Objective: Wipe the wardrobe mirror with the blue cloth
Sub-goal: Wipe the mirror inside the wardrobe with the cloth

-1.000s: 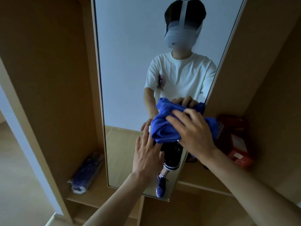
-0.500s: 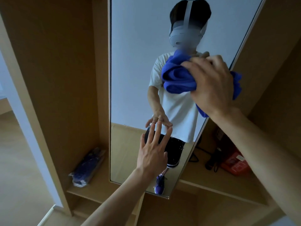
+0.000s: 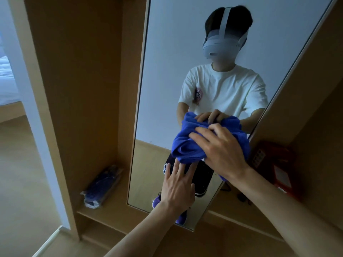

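The tall wardrobe mirror [image 3: 167,80] stands upright between wooden panels and reflects a person in a white T-shirt. My right hand [image 3: 220,149] grips a bunched blue cloth [image 3: 185,145] and presses it against the lower right part of the glass. Just below the cloth, my left hand [image 3: 177,188] lies flat on the mirror with straight, spread fingers. The fingertips of that hand reach under the cloth's lower edge.
A wrapped blue bundle [image 3: 102,186] lies on the wooden shelf [image 3: 115,210] left of the mirror. A red box [image 3: 278,167] sits in the compartment on the right. Wooden side panels [image 3: 78,89] close in on both sides.
My right hand has carried the cloth from high on the mirror down to its lower part. The left hand has stayed flat on the glass.
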The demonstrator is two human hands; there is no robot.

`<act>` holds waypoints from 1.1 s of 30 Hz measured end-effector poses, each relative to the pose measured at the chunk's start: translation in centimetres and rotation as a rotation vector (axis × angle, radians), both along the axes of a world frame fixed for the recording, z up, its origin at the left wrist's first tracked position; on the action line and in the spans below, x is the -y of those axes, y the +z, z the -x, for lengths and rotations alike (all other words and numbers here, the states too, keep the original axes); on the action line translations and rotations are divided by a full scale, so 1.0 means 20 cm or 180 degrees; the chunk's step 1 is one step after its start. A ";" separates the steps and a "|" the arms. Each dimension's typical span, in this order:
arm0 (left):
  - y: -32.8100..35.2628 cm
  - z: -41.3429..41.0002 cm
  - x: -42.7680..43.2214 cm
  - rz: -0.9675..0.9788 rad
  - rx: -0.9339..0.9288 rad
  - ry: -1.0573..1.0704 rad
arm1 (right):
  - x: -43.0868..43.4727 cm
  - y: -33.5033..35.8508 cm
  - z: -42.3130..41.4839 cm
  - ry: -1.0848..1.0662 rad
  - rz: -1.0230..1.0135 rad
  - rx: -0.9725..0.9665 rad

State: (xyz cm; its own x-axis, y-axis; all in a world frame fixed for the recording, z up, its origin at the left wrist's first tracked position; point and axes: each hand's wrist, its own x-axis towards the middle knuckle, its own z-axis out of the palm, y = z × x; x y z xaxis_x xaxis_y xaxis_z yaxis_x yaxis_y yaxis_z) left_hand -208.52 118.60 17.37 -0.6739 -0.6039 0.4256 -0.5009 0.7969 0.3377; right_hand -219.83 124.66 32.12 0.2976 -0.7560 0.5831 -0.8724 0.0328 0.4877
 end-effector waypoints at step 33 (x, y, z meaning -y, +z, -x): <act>0.05 -0.07 0.04 -0.0510 -0.0274 -0.0072 | 0.33 0.08 -0.21 -0.0032 0.0455 -0.0225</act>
State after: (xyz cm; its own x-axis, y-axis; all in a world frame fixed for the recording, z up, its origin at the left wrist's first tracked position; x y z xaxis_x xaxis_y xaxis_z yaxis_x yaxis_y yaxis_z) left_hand -207.14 117.75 18.36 -0.6533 -0.6537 0.3820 -0.4472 0.7403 0.5020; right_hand -215.57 118.14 33.65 0.3347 -0.6699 0.6627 -0.8353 0.1146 0.5378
